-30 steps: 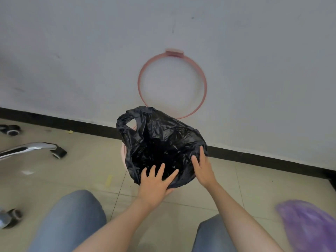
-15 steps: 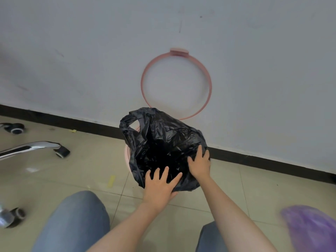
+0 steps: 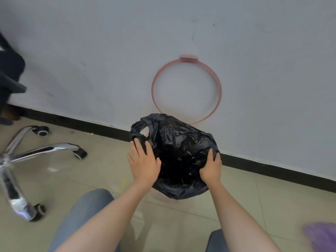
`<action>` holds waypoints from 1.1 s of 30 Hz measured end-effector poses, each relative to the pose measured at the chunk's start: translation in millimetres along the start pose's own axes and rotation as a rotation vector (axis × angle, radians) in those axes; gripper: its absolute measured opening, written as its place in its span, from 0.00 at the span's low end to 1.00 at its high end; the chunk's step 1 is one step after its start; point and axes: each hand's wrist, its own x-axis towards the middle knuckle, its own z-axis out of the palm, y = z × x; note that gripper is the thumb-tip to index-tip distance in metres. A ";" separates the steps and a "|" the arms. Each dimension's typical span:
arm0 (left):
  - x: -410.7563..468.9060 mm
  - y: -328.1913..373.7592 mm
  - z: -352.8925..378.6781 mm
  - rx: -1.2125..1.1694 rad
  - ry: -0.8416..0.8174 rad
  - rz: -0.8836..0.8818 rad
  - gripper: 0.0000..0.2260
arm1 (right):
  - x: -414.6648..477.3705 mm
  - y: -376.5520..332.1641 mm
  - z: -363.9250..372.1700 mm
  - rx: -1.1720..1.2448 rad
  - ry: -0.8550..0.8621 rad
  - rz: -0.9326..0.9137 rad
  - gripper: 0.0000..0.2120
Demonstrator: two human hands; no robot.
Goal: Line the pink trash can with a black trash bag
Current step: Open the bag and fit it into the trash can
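On bag (image 3: 179, 153) rim: left hand (image 3: 143, 164), right hand (image 3: 211, 170); bare floor (image 3: 94, 179) leftward

Left hand (image 3: 143, 165) lay flat, fingers spread; right hand (image 3: 211, 169) curled, fingers bent. Both forearms reached forward, well apart.

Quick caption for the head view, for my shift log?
Both hands, left hand and right hand, spread a black trash bag over the pink trash can beneath a raised pink ring.
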 end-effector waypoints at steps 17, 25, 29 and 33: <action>4.9 -77.1 3.7 -1.900 -0.327 -0.930 0.09 | -0.9 1.9 -2.1 -0.046 -0.011 0.015 0.37; 6.7 -74.5 10.6 -1.310 0.054 -0.819 0.06 | 2.0 -2.6 0.0 -0.096 -0.007 -0.008 0.37; -10.5 -58.4 -3.6 -0.665 0.468 -0.291 0.14 | 1.9 -3.0 0.2 -0.086 -0.011 -0.005 0.37; -10.3 -39.4 4.6 -0.189 0.456 0.231 0.14 | 0.5 -3.7 0.8 -0.072 -0.012 0.002 0.37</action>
